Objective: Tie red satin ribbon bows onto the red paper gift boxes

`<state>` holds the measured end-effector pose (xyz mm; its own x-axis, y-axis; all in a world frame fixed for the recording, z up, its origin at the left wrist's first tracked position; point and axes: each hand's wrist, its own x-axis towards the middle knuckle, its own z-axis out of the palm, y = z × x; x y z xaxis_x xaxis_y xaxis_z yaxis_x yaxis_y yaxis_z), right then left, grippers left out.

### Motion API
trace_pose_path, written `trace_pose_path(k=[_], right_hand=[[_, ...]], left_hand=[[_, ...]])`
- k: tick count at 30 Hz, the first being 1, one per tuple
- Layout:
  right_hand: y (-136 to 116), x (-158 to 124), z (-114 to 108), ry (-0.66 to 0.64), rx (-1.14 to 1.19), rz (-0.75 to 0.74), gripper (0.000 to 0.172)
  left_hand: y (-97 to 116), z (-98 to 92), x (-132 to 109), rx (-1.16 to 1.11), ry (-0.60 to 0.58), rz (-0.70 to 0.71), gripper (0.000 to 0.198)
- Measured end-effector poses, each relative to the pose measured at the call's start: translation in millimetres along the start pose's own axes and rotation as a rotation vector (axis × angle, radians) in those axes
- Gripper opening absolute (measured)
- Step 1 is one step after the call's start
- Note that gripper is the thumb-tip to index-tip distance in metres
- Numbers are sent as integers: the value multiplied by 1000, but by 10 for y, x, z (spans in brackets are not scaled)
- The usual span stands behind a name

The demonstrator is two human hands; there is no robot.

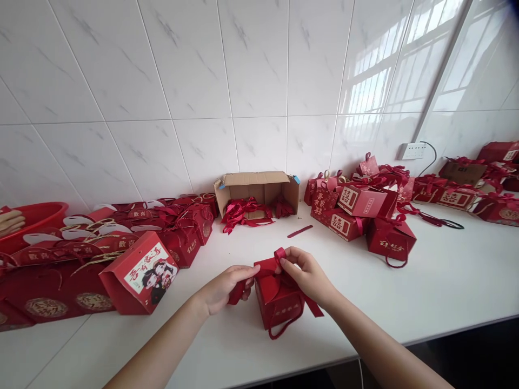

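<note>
In the middle of the white table stands a small red gift box (279, 302) with a twisted red cord handle (279, 330) hanging down its front. A red ribbon (279, 254) lies over the box top, looped at the upper end, with one tail falling at the right. At the box's left side, my left hand (231, 286) pinches one part of the ribbon, its loose end hanging below the fingers. My right hand (306, 270) is closed on the ribbon's loop above the lid. Part of the ribbon is hidden by my fingers.
Behind the box, an open cardboard box (259, 178) holds loose red ribbons (245, 210). Rows of red gift boxes (52, 286) line the left, beside a red basin (44, 213). More red boxes (348, 221) pile up right. A ribbon strip (300, 231) lies on the table (344, 308).
</note>
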<state>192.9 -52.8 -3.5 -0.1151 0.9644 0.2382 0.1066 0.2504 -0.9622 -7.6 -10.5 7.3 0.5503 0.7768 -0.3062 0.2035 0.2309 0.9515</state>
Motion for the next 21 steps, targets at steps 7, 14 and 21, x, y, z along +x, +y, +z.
trace_pose_path(k=[7,14,21], right_hand=[[-53,-24,167,156,-326,-6,16],[-55,-36,183,115,-527,-177,15],[-57,-36,177,94,-324,-120,24]], left_hand=[[290,27,-219,-72,-49,108,29],[745,300,-55,-81,-143,364,25],[741,362,181,156,88,477,40]])
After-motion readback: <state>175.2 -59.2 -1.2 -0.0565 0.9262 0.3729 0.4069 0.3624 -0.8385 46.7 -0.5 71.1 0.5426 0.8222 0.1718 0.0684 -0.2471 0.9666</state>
